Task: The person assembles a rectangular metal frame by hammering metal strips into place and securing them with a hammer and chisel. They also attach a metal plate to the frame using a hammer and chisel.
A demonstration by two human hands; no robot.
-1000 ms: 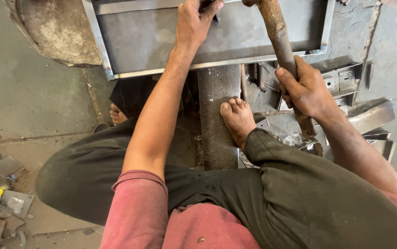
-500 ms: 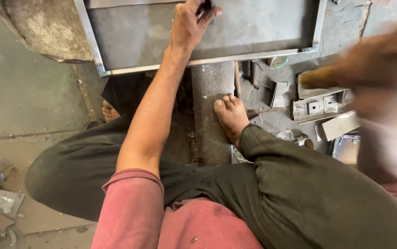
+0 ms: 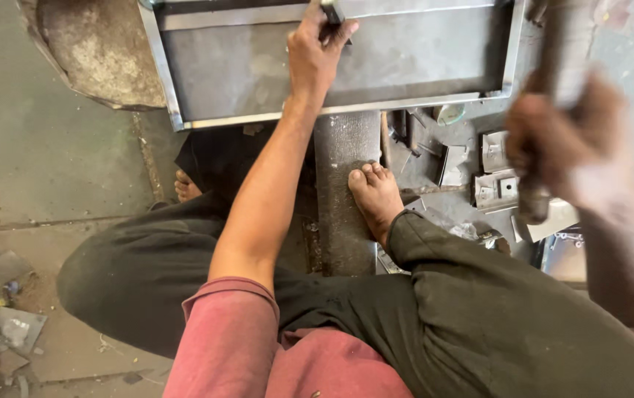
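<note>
Left hand (image 3: 315, 55): clamped on a small metal tool (image 3: 331, 12) set against the metal frame (image 3: 332, 110) | Right hand (image 3: 575, 144): closed on a raised hammer (image 3: 556, 66), blurred | Frame not visibly finished; hammering under way.

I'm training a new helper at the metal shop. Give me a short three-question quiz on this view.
1. True or false: the left hand rests on the metal tray.
2. What does the right hand grip?
A. a hammer handle
B. a paint brush
C. a cup
3. Fill in: the bare foot rests on a dark metal ____.

Key:
1. True; it also pinches a small dark tool.
2. A, the hammer handle, blurred.
3. The beam.
</note>
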